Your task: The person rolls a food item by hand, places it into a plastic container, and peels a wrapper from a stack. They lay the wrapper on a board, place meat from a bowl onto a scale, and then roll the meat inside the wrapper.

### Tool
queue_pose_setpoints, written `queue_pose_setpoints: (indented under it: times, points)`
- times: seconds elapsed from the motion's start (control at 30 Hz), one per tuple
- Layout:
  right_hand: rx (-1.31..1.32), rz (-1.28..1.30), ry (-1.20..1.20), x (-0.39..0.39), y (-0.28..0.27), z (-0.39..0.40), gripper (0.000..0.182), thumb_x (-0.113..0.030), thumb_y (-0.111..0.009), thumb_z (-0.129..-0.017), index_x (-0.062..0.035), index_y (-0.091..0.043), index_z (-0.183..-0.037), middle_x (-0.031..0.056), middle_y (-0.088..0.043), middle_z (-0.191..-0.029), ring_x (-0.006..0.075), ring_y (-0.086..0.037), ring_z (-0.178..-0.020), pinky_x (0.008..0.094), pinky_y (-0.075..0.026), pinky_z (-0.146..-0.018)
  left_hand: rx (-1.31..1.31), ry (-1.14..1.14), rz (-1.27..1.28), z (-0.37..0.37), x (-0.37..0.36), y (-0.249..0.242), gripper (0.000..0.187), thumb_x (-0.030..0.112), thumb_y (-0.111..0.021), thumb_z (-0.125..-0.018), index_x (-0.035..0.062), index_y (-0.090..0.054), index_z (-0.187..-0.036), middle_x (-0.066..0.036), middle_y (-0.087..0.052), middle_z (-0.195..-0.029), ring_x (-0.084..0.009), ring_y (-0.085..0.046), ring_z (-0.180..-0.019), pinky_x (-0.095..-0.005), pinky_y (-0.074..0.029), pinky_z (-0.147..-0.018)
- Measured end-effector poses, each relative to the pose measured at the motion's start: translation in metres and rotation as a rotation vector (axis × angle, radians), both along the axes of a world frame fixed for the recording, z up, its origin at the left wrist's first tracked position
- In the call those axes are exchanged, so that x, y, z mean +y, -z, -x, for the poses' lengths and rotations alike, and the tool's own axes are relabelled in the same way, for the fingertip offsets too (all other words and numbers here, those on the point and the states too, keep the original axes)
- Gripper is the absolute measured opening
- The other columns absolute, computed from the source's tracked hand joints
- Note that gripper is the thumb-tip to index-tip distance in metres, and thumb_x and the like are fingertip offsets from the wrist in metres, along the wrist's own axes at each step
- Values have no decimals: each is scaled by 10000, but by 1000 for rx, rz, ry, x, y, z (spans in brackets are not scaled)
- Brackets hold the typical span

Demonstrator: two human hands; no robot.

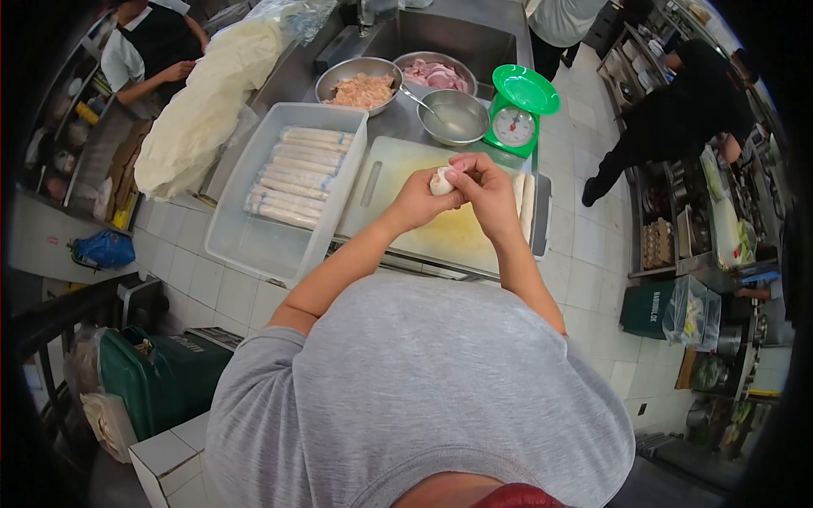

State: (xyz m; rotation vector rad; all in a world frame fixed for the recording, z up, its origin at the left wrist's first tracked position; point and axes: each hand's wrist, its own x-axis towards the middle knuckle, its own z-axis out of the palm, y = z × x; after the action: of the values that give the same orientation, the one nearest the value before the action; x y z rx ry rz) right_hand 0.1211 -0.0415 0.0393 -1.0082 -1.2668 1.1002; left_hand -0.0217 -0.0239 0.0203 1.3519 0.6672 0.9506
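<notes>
Above the cutting board (406, 203), my left hand (421, 201) is closed around a small white dumpling-like piece (441, 181) with a pinkish-brown patch. My right hand (481, 188) has its fingers pinched together at the piece's right side. Whitish rolls (528, 203) lie along the board's right edge, partly behind my right hand. To the left, a clear plastic tub (241, 229) holds several wrapped rolls (296, 173) in a stack. Beyond the board stand a bowl of pinkish ground meat (362, 90) and a bowl of cloudy liquid (457, 118) with a spoon in it.
A bowl of raw meat slices (436, 74) sits by the sink (457, 38). The green scale (515, 118) stands at the counter's right edge. A large pale bagged bundle (207, 110) lies at left. People (677, 127) work on both sides; shelves line the right.
</notes>
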Motion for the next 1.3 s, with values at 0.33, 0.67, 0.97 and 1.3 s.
queue_pose_setpoints:
  times: [0.33,0.67,0.97,1.3]
  points:
    - [-579,-494,235,-19,-8,10,126,-64,-634,-816,-6,-614,-925,141,-548,-1013,269,-506,-942,363,-425,-802,-7,-186,-93,-6,0,6,79,62,-622,-816,16,-603,-877,-8,-620,-767,-76,-559,-694,-238,-457,-610]
    - [-236,-312,-25,-23,5,3,199,-192,-573,-891,-49,-643,-1010,147,-464,-1182,246,-452,-1085,341,-383,-907,195,-81,-183,0,0,-4,83,114,-666,-785,37,-646,-810,3,-591,-663,-72,-529,-610,-243,-432,-553]
    - [-354,-540,-47,-33,-14,0,211,-240,-560,-877,-81,-667,-966,157,-435,-1274,314,-367,-1227,443,-279,-1019,88,264,28,12,-2,-24,172,214,-665,-791,58,-620,-734,13,-544,-609,-66,-480,-526,-223,-382,-481]
    - [-523,-660,42,-34,-28,0,191,-210,-605,-819,-78,-675,-937,167,-482,-1259,373,-364,-1230,463,-283,-1019,122,161,-26,8,-9,-21,96,143,-646,-781,69,-602,-740,41,-526,-616,-37,-453,-553,-210,-355,-487]
